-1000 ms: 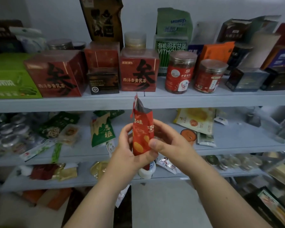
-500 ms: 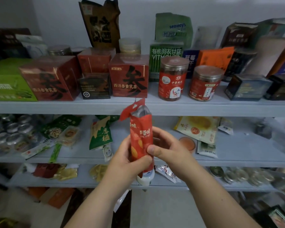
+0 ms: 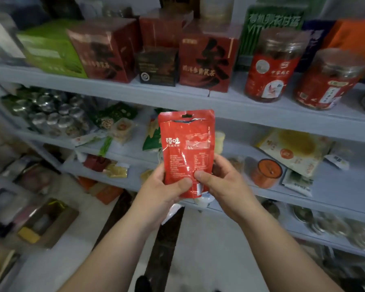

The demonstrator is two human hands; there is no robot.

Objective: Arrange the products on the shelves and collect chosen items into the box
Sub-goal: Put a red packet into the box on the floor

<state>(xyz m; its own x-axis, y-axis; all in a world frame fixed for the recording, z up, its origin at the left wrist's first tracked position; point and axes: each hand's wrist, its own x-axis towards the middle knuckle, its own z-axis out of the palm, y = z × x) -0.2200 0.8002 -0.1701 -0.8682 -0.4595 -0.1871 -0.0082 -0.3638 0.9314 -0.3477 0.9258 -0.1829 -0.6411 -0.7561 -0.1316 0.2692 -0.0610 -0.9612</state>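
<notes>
Grey shelving (image 3: 198, 98), stocked. Red pouch (image 3: 187, 148): upright, axis 12–6 o'clock, lower end pinched by fingers (image 3: 183, 183) of left hand (image 3: 162, 190), right hand (image 3: 226, 182). Box (image 3: 72, 213): floor (image 3: 198, 249), 8 o'clock; left hand nearer.

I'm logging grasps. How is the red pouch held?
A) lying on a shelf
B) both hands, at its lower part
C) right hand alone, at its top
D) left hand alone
B: the left hand and right hand both grip the red pouch by its lower part.

Small shop stockroom, grey shelves (image 3: 198, 98) crowded with packaged goods (image 3: 207, 64)
</notes>
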